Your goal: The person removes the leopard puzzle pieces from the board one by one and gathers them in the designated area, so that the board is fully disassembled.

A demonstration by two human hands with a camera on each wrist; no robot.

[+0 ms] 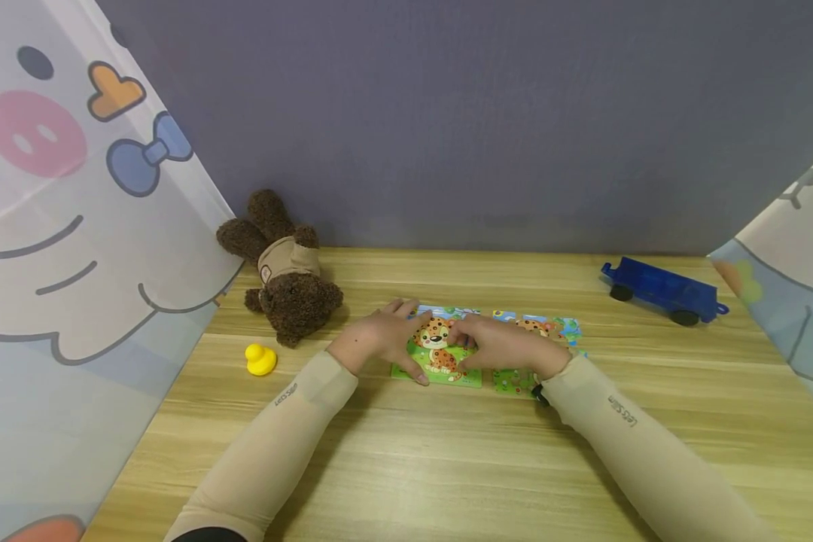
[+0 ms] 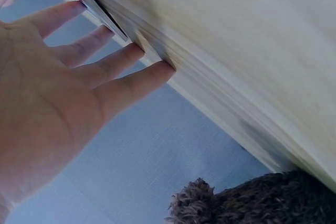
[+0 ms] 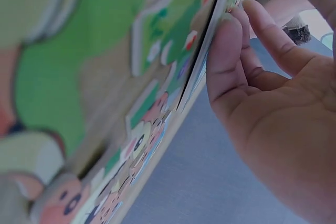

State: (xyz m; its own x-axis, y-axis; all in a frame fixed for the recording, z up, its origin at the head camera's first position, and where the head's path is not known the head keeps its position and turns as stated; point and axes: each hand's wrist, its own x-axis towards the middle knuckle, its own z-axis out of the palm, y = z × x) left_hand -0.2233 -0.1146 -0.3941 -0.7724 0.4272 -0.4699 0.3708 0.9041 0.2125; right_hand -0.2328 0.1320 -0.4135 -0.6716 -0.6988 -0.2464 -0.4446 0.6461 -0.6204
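Observation:
A leopard picture puzzle [image 1: 440, 361] lies flat on the table between both hands. My left hand [image 1: 389, 335] spans its left side, thumb near the lower edge. In the left wrist view the fingers [image 2: 136, 85] are spread and nearly straight, fingertips right at the board's edge and the tabletop. Over the right part of the picture is my right hand [image 1: 494, 346], its fingers loosely bent and the thumb apart from them. Its fingertips [image 3: 226, 35] touch the board. Under the right forearm lies a second animal puzzle [image 1: 511, 382], partly hidden, with raised pieces and bare patches between them.
A brown plush toy [image 1: 298, 301] in a beige shirt lies at the back left, with a yellow rubber duck [image 1: 260, 360] in front of it. A blue toy wagon [image 1: 664, 290] stands at the back right. A grey wall [image 1: 461, 135] rises behind the table [image 1: 440, 467].

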